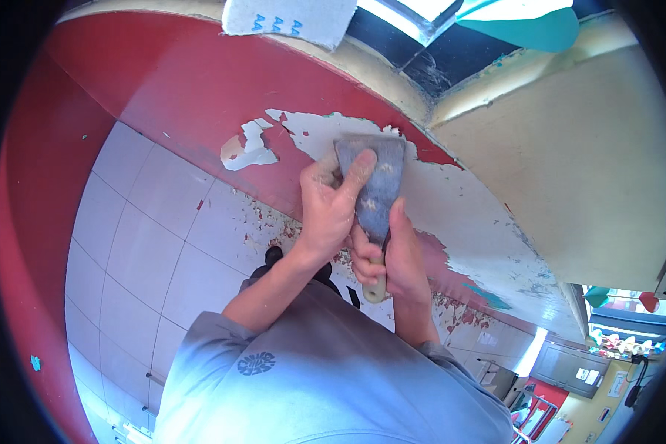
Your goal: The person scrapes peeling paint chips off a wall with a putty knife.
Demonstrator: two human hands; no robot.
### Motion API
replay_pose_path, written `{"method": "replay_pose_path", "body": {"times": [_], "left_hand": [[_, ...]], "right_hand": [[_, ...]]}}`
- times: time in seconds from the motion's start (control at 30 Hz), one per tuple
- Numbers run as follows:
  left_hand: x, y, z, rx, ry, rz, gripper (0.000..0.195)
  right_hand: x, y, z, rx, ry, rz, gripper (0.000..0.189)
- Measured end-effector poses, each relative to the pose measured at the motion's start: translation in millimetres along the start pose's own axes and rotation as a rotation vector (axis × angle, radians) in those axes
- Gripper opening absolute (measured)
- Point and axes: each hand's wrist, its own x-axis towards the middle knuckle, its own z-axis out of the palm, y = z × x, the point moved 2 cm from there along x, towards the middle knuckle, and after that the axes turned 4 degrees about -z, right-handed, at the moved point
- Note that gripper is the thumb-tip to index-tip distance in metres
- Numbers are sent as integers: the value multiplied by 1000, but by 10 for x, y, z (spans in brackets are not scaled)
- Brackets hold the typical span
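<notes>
A wide paint scraper (386, 180) with a grey metal blade and a pale handle lies between my two hands, its blade edge against the wall where the red paint (299, 66) gives way to a bare whitish patch (444, 194). My right hand (397, 261) is closed round the handle, thumb along the side of the blade. My left hand (336, 205) has its thumb pressed on the blade's face, with the other fingers partly hidden behind it. Pale crumbs cling to the blade. Left of it, a smaller stripped patch (250, 152) has ragged edges.
Paint flakes (466, 316) litter the tiled floor (144, 211) along the wall's foot. A window ledge (383, 66) runs above the red paint, with a whitish cloth (288, 19) bearing writing at its edge. Grey cabinets (569, 369) and a metal-framed item (538, 413) stand at lower right.
</notes>
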Motion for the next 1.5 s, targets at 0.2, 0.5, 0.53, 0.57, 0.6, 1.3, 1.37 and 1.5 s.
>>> {"method": "replay_pose_path", "body": {"times": [0.2, 0.5, 0.53, 0.57, 0.6, 1.3, 1.37, 1.5], "left_hand": [[35, 96, -6, 24, -30, -43, 28], [24, 74, 18, -9, -38, 4, 26], [5, 14, 32, 4, 8, 51, 26], [-2, 2, 37, 16, 54, 98, 25], [66, 73, 61, 18, 42, 100, 25], [-191, -320, 161, -22, -52, -17, 28], [-207, -324, 147, 4, -63, 5, 28], [-171, -328, 126, 28, -112, -8, 26]], "right_hand": [[93, -8, -10, 5, -5, -48, 57], [-16, -51, 69, 0, -13, -1, 58], [-4, -56, 75, 2, -21, -5, 58], [2, -61, 59, -43, 18, -22, 57], [31, -91, 5, -88, 69, -49, 57], [-497, 114, -307, -118, -19, -165, 45], [-505, 193, -312, -75, -10, -148, 42], [-442, 263, -427, -27, -52, -181, 34]]}}
